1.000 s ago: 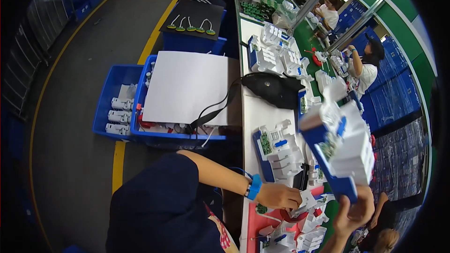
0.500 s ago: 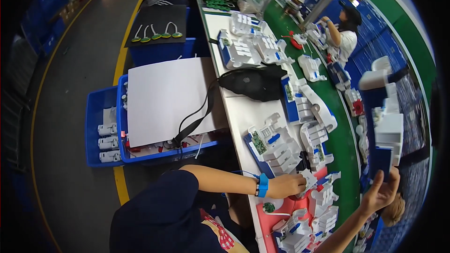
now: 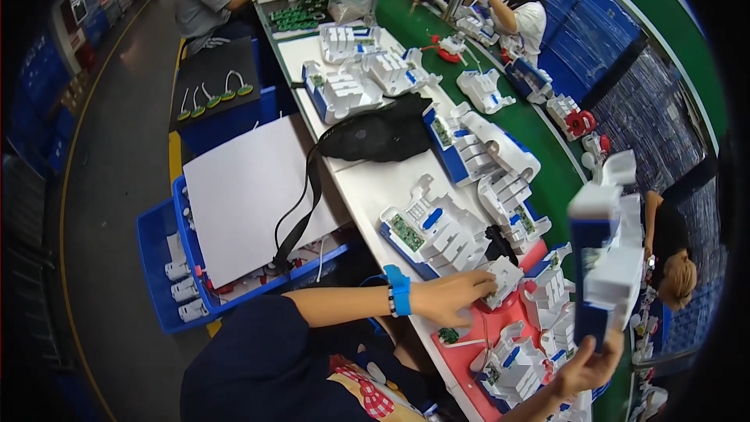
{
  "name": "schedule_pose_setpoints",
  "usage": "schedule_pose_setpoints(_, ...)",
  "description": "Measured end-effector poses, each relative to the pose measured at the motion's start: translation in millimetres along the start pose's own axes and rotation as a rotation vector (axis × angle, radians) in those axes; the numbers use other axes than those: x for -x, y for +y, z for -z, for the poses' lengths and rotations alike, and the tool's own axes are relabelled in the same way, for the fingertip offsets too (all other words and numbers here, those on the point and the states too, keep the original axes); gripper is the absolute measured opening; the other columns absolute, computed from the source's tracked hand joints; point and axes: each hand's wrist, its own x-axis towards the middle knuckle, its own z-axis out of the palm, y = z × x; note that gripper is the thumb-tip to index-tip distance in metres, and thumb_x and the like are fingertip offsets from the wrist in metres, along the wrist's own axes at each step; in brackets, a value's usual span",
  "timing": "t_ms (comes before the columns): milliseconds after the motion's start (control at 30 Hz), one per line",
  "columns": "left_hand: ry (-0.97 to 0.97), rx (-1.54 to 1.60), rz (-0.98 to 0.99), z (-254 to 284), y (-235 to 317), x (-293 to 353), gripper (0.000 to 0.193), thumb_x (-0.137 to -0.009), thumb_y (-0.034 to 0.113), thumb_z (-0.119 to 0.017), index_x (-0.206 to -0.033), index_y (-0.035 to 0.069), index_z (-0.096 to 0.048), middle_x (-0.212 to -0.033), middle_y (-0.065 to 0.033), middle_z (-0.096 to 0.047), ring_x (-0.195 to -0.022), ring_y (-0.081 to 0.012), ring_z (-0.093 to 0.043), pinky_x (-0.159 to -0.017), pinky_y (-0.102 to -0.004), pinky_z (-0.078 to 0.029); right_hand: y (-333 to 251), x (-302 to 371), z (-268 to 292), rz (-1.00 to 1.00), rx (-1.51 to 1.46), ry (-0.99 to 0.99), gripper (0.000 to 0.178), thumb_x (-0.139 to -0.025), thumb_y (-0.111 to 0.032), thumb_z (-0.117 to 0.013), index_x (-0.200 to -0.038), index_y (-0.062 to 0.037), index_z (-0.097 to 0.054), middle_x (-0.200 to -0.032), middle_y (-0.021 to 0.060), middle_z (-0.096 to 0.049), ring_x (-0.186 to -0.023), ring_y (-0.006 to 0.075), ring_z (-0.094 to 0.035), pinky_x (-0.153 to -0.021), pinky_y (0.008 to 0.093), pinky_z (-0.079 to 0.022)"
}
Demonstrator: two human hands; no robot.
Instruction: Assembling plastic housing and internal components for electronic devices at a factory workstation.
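My right hand (image 3: 590,367) grips the lower end of a white and blue plastic housing (image 3: 605,258), held upright above the right side of the bench. My left hand (image 3: 449,297), wearing a blue wrist strap (image 3: 399,291), reaches over the red mat (image 3: 461,355). Its fingers are stretched out, with the tips at the edge of a small white plastic part (image 3: 504,281); the thumb is apart and blurred. Beside that hand lies a small green circuit board (image 3: 448,335) with a white lead. Several white housings (image 3: 512,367) stand on the mat's right side.
More open housings with green boards (image 3: 437,227) line the white bench (image 3: 355,180). A black pouch (image 3: 375,137) with a strap lies across it. On the left are blue bins (image 3: 156,242) under a white sheet (image 3: 250,195). A green conveyor (image 3: 562,180) runs alongside; co-workers (image 3: 523,16) sit farther off.
The view has turned, shifting the bench leftward. My right hand has brought the housing lower and nearer. My left hand's fingers have loosened from the small white part.
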Motion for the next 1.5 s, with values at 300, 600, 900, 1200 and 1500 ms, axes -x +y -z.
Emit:
schedule_pose_setpoints(300,0.209,1.230,-0.003,17,51,-5,0.099,-0.060,0.025,-0.075,-0.129,0.004,-0.008,-0.130,-0.0122,-0.024,-0.118,-0.0232,-0.028,-0.098,-0.0370,-0.024,-46,43,-50,0.013,0.079,-0.123,0.018,-0.059,-0.003,-0.064,-0.075,-0.0034,-0.057,-0.070,0.0102,-0.057,-0.060,0.0280,-0.054,-0.057,0.0313,-0.042)
schedule_pose_setpoints(600,1.049,1.357,0.270,70,64,20,0.032,-0.076,0.011,-0.054,-0.106,0.002,-0.047,-0.100,-0.0064,-0.054,-0.090,-0.0170,-0.053,-0.079,-0.0308,-0.043,-76,52,-90,0.221,-0.312,-0.151,0.044,-0.061,0.003,-0.061,-0.101,-0.0010,-0.044,-0.097,0.0193,-0.051,-0.084,0.0348,-0.053,-0.072,0.0371,-0.045)
schedule_pose_setpoints(900,1.577,0.853,-0.051,191,57,115,0.039,-0.082,0.032,-0.046,-0.112,0.008,-0.045,-0.110,-0.0057,-0.050,-0.100,-0.0185,-0.048,-0.086,-0.0325,-0.037,-59,118,-64,-0.090,-0.172,-0.558,0.033,-0.059,-0.007,-0.063,-0.091,-0.0036,-0.053,-0.111,0.0188,-0.045,-0.108,0.0385,-0.038,-0.088,0.0448,-0.030)
schedule_pose_setpoints(1200,2.146,0.924,-0.041,216,-124,346,0.032,-0.083,0.023,-0.044,-0.109,0.005,-0.047,-0.105,-0.0098,-0.052,-0.099,-0.0235,-0.049,-0.089,-0.0405,-0.038,-48,141,-51,-0.153,-0.096,-0.546,0.032,-0.058,-0.008,-0.064,-0.089,-0.0053,-0.055,-0.111,0.0159,-0.047,-0.108,0.0357,-0.039,-0.091,0.0492,-0.026)
schedule_pose_setpoints(1500,2.300,1.020,0.039,156,-205,381,0.032,-0.083,0.020,-0.046,-0.112,0.007,-0.047,-0.109,-0.0083,-0.052,-0.102,-0.0242,-0.048,-0.087,-0.0415,-0.039,-43,134,-44,-0.216,-0.016,-0.416,0.033,-0.059,-0.010,-0.065,-0.090,-0.0044,-0.056,-0.108,0.0156,-0.049,-0.104,0.0363,-0.041,-0.090,0.0501,-0.028)
